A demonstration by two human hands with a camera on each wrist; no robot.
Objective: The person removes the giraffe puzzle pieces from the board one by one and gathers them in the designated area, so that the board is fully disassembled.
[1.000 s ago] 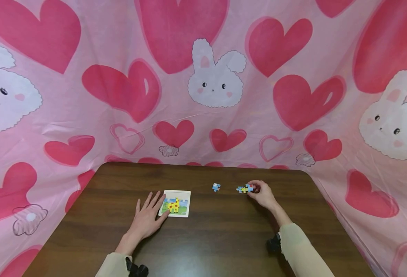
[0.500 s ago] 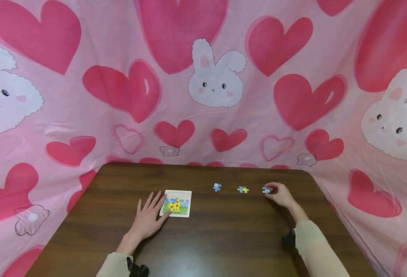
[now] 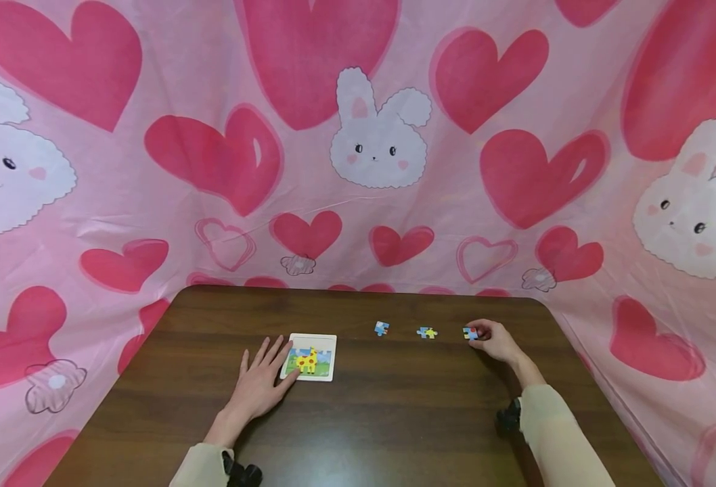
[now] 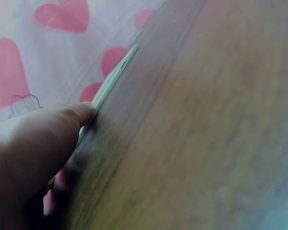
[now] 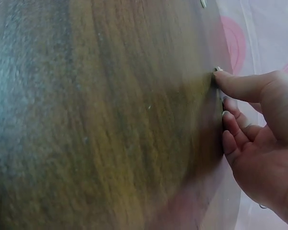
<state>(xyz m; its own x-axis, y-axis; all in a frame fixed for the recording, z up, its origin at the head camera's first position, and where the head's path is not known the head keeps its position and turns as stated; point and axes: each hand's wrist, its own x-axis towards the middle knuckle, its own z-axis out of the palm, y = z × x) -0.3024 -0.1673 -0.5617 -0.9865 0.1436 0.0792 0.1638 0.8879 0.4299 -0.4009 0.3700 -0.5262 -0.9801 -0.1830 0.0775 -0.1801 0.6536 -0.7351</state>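
With its fingers spread, my left hand (image 3: 259,387) rests at the left side of a white-framed puzzle tray (image 3: 312,337), its thumb over the tray's lower left corner. Inside the tray is a partly filled giraffe picture; its upper part shows the pale base. At the far right my right hand (image 3: 497,342) pinches a blue puzzle piece (image 3: 469,333) with a red spot between thumb and forefinger, low at the table. In the right wrist view the thumb (image 5: 240,86) covers most of that piece, and the other fingers are curled.
Two loose puzzle pieces lie between tray and right hand: a blue and white one (image 3: 382,329) and a blue and yellow one (image 3: 427,333). The brown wooden table (image 3: 358,419) ends at a pink curtain (image 3: 309,182) printed with hearts and rabbits.
My right hand has moved right with the red-spotted piece, away from the blue and yellow piece, which now lies apart. In the last half second it has hardly moved. My left hand stays put.
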